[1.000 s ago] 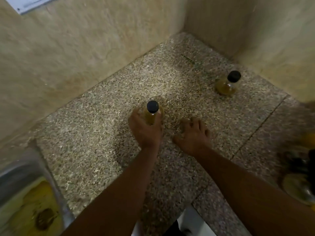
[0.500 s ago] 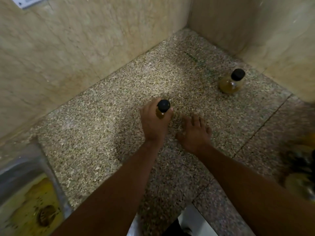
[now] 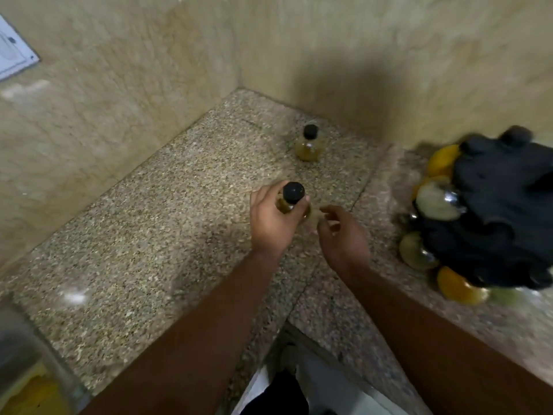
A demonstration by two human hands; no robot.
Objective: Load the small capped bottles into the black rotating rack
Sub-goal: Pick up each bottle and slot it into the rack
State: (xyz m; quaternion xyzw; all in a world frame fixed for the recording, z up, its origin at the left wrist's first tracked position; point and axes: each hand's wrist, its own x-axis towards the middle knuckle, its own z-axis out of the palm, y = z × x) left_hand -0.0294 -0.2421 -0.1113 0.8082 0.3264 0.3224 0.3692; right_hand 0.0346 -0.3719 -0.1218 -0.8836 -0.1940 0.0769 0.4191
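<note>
Bottle lifted, rack waiting.
My left hand (image 3: 273,218) grips a bottle (image 3: 291,199); right hand (image 3: 342,235) loosely open, empty, rack (image 3: 496,217) nearby.

Dim warm light; motion blur throughout; dark shadow on wall (image 3: 344,94).

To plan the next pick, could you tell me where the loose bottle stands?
The loose bottle stands on the counter near the back corner, beyond the left hand, left of the black rack.

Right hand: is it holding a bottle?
No. The right hand is empty with fingers loosely curled, while the left hand grips the bottle.
</note>
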